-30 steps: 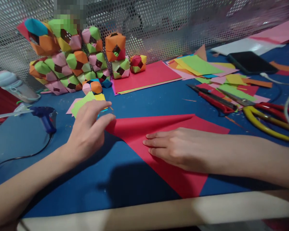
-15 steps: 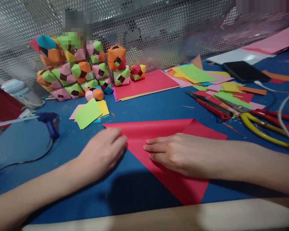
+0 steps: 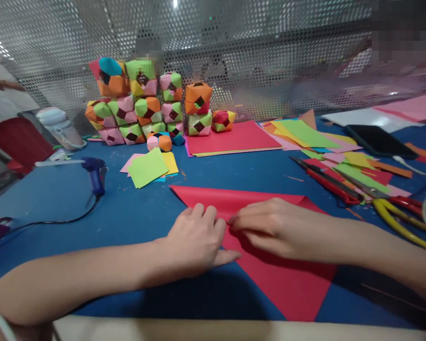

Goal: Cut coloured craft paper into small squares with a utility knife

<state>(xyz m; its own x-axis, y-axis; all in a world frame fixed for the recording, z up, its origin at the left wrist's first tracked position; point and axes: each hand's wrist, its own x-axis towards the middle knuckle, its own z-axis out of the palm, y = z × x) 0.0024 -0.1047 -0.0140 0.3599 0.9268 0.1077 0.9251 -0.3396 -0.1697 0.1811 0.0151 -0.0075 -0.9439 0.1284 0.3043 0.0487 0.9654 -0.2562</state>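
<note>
A sheet of red paper [image 3: 291, 284] lies turned cornerwise on the table, its far part folded over toward me with a rounded, unpressed fold. On the left part of the folded flap rests my left hand [image 3: 200, 237], palm down, fingers bent and thumb stretched out to the right. My right hand [image 3: 273, 227] lies across the middle of the sheet, fingers reaching left with the tips at the flap's edge. The two hands almost meet there. My right thumb is hidden.
Folded paper balls [image 3: 147, 110] stand stacked at the back. Small paper squares [image 3: 148, 168], a glue gun [image 3: 96, 173] and its cord are at left. Red paper sheets [image 3: 234, 137], scraps, scissors [image 3: 386, 213], a cutter-like red-handled tool [image 3: 330, 182] and a phone [image 3: 379, 139] lie right.
My left hand has moved right along the flap, from the paper's left corner to beside my right fingertips, and its thumb now extends. The camera view has shifted.
</note>
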